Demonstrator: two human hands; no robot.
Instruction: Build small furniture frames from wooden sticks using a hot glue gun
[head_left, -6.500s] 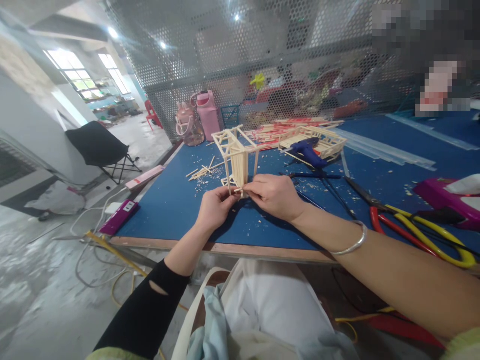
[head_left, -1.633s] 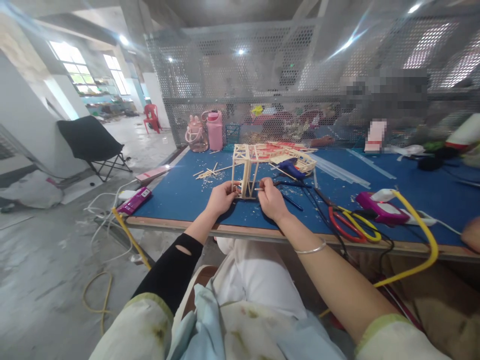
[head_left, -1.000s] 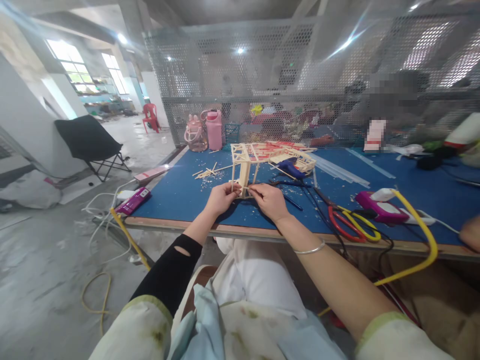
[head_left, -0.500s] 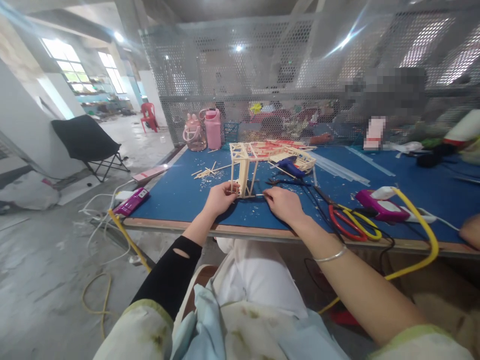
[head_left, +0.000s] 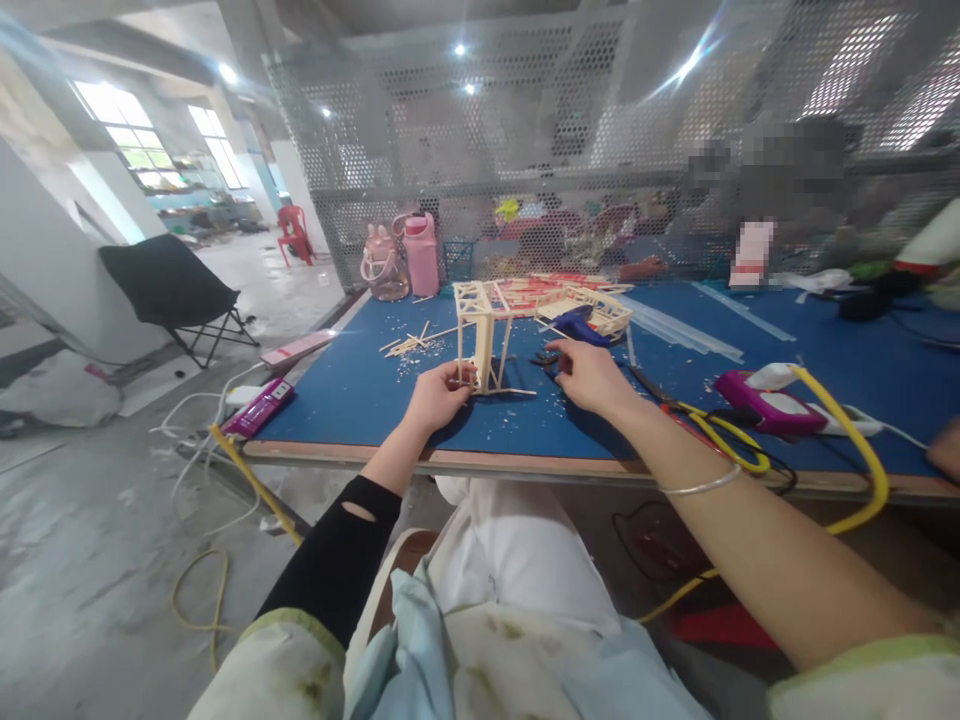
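Note:
A small upright frame of pale wooden sticks [head_left: 486, 338] stands on the blue table. My left hand [head_left: 442, 396] is closed around its lower left corner. From the foot of the frame a loose-ended thin stick [head_left: 519, 393] juts out to the right, with nothing holding its far end. My right hand [head_left: 589, 375] is over the table to the right of the frame, index finger stretched out and fingers apart. Under and beside it lie dark-jawed pliers [head_left: 543, 359], their handles mostly hidden by the hand. Just behind is a blue glue gun [head_left: 579, 326].
A second stick frame [head_left: 600, 308] lies behind the glue gun, before clear glue sticks [head_left: 686, 332]. Loose sticks [head_left: 412, 342] are at the left. Red-and-yellow-handled shears [head_left: 724, 440] and a purple power strip [head_left: 769, 405] sit right. A pink bottle [head_left: 421, 255] stands by the mesh screen [head_left: 480, 130].
My right hand has let go of the thin stick at the frame's foot and moved right and away from me, over the pliers. My left hand stays on the frame.

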